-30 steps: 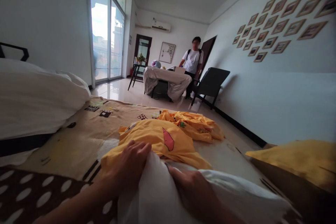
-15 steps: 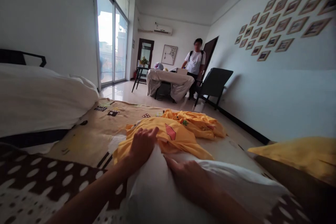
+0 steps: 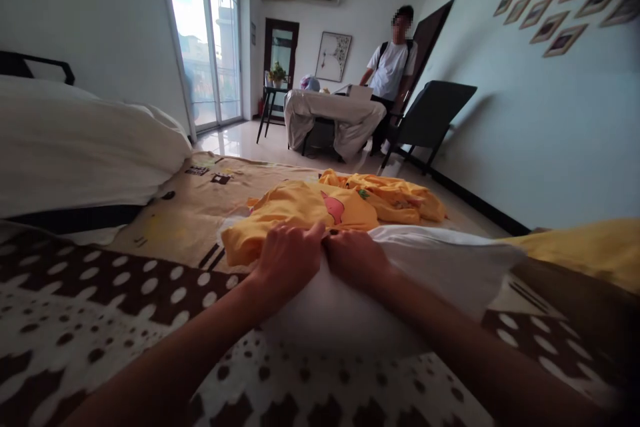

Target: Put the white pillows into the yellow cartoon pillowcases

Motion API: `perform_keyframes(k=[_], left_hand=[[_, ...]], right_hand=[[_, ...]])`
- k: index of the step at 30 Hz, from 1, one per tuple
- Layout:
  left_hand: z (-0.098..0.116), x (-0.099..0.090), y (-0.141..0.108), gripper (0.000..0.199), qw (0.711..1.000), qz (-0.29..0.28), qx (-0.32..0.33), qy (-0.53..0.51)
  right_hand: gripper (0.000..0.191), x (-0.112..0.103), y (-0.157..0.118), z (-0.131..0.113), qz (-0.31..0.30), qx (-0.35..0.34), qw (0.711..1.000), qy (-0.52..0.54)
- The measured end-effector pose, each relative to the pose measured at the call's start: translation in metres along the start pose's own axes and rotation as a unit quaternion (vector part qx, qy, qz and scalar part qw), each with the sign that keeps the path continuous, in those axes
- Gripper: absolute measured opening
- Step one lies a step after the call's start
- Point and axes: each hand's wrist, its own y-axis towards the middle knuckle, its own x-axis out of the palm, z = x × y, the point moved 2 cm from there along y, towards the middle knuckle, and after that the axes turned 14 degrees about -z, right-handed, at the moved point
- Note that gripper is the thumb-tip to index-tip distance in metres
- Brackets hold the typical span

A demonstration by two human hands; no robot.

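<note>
A white pillow (image 3: 450,260) lies across the bed before me, its far part tucked under a yellow-orange pillowcase (image 3: 295,207) with a red shape printed on it. My left hand (image 3: 293,253) is closed on the near edge of the pillowcase, knuckles up. Right beside it, my right hand (image 3: 357,257) is also closed, gripping at the edge where case and pillow meet; its fingertips are hidden. The two hands nearly touch. Behind them, more yellow-orange cloth (image 3: 405,197) lies crumpled.
Under everything spreads a patterned bedsheet (image 3: 165,280). White bedding (image 3: 85,147) is heaped at left, and yellow cloth (image 3: 590,247) lies at right. Beyond the bed, a person (image 3: 393,70) stands by a covered table (image 3: 335,103) and a dark chair (image 3: 435,113).
Both hands have come together at the pillowcase edge, my right hand moving up beside the left. The pillow lies flatter, and the view has tilted down.
</note>
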Motion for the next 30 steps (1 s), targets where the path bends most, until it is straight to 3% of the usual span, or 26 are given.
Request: perform_keyframes(k=[5, 9, 13, 15, 18, 20, 25, 27, 30], left_hand=[[-0.026, 0.009, -0.021, 0.015, 0.998, 0.012, 0.020, -0.060], [-0.050, 0.017, -0.031, 0.020, 0.987, -0.039, 0.037, -0.154], [-0.045, 0.027, -0.021, 0.027, 0.983, -0.059, -0.009, -0.171], [-0.033, 0.030, -0.011, 0.022, 0.988, -0.042, -0.039, -0.140], [-0.015, 0.033, 0.000, 0.013, 0.992, 0.008, -0.049, -0.117], [-0.008, 0.034, 0.003, 0.009, 0.991, 0.063, -0.045, -0.112], [-0.010, 0.028, 0.011, 0.006, 0.974, 0.198, -0.029, -0.107], [-0.016, 0.025, 0.021, 0.006, 0.970, 0.183, -0.027, -0.156], [-0.027, 0.022, 0.039, 0.006, 0.966, 0.092, -0.043, -0.237]], right_hand=[[0.028, 0.012, -0.016, 0.013, 0.029, 0.044, 0.999, 0.014], [0.029, 0.008, -0.018, 0.030, 0.046, 0.092, 0.995, 0.015], [0.030, 0.003, -0.018, 0.041, 0.055, 0.120, 0.991, 0.018], [0.031, 0.003, -0.028, 0.040, 0.120, 0.113, 0.986, 0.001], [0.031, 0.008, -0.059, 0.025, 0.288, 0.078, 0.953, -0.044], [0.034, 0.016, -0.078, 0.009, 0.329, 0.046, 0.940, -0.072], [0.091, 0.026, -0.080, -0.017, 0.236, 0.020, 0.966, -0.100], [0.098, 0.020, -0.067, -0.013, 0.194, 0.011, 0.978, -0.073], [0.094, 0.005, -0.044, 0.002, 0.132, -0.016, 0.990, -0.037]])
